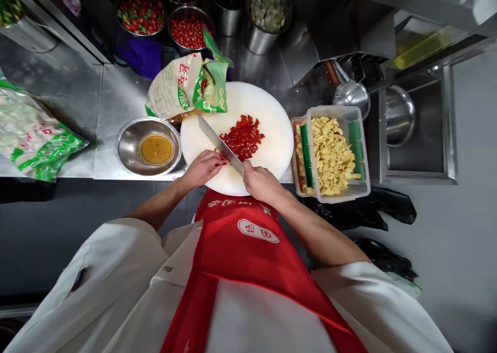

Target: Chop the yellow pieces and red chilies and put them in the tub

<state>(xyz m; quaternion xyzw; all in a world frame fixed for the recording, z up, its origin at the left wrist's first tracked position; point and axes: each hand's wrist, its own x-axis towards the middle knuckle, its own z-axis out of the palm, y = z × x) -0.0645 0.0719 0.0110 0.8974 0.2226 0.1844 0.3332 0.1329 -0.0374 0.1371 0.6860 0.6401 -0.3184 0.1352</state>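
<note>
A round white cutting board (274,130) lies at the counter's front edge, with a pile of chopped red peppers (244,137) near its middle. My right hand (261,183) is closed round the handle of a knife (217,142), whose blade points up and left across the board, beside the pile. At the board's left front, my left hand (204,167) has its fingers bent together over red pepper pieces, mostly hidden under the fingertips. A printed green and white plastic bag (186,86) rests against the board's upper left edge.
Left of the board sits a steel bowl (128,143) with brown liquid. Clear tubs (363,179) of yellow pieces stand on the right. Steel containers (261,43) line the back. Another bag (34,135) lies far left, and a sink (423,151) is far right.
</note>
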